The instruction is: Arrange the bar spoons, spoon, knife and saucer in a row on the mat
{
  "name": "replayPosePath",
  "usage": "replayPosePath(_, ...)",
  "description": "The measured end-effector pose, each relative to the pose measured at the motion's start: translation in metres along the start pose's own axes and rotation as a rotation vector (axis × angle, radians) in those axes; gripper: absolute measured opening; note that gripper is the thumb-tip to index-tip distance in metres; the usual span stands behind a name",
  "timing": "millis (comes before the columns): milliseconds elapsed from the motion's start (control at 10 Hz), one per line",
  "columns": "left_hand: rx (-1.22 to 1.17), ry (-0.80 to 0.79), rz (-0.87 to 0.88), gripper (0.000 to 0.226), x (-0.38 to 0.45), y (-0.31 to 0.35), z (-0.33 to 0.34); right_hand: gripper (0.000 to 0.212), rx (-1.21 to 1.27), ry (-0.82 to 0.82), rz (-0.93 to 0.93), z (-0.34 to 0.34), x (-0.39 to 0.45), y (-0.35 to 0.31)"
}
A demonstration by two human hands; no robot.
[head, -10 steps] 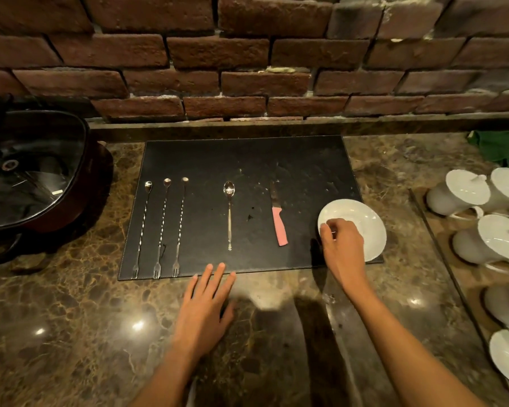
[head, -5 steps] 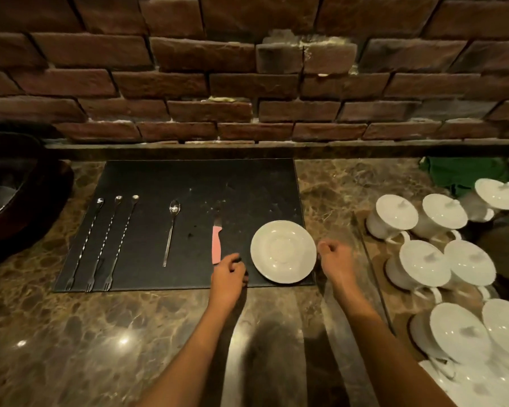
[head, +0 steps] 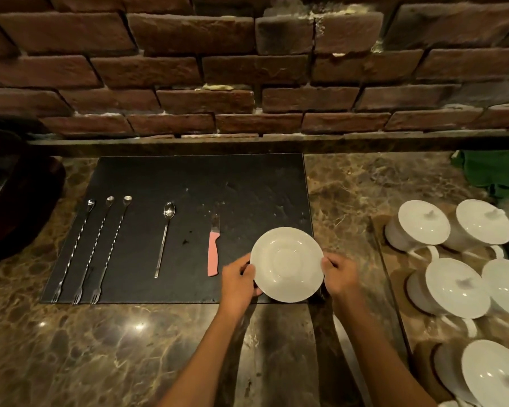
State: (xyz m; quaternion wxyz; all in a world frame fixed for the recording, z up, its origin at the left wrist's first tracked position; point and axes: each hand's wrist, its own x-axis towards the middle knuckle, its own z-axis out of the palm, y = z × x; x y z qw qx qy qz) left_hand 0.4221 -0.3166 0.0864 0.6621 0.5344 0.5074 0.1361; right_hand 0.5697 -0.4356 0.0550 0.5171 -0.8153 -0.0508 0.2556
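A black mat [head: 200, 177] lies on the marble counter. Three long twisted bar spoons [head: 99, 248] lie side by side at its left. A slim spoon [head: 164, 239] lies to their right, then a pink-handled knife [head: 213, 254]. The white saucer [head: 287, 264] sits at the mat's front right corner, its edge reaching the mat's border. My left hand [head: 238, 279] grips the saucer's left rim and my right hand [head: 340, 274] grips its right rim.
Several white lidded cups [head: 453, 286] stand on a tray at the right. A green cloth [head: 494, 174] lies at the back right. A dark pot [head: 15, 201] sits at the left edge. A brick wall runs behind the counter.
My left hand moved from the counter to the saucer's left rim. My right hand let go of the saucer, then took its right rim. The saucer now sits further onto the mat.
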Motion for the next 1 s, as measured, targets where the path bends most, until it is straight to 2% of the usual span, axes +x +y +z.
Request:
replayPosePath(100,-0.014,-0.003,0.014,0.044,0.008,0.009,0.002,0.033,0.008,-0.001,0.0,0.005,0.009,-0.006)
replayPosePath(300,-0.052,0.006,0.059,0.047,0.042,0.037,0.003,0.025,0.067,-0.03,-0.036,0.018,0.045,-0.033)
replayPosePath(500,-0.064,0.02,0.027,0.036,0.078,0.046,0.008,0.038,0.042,-0.024,-0.026,0.028,0.072,-0.046)
replayPosePath(800,-0.07,0.015,0.036,0.036,0.09,0.034,0.008,0.027,-0.026,-0.048,-0.069,0.032,0.081,-0.037)
replayPosePath(1000,0.037,0.061,0.041,0.029,0.085,0.034,0.007,0.026,0.1,-0.039,0.017,0.03,0.074,-0.037)
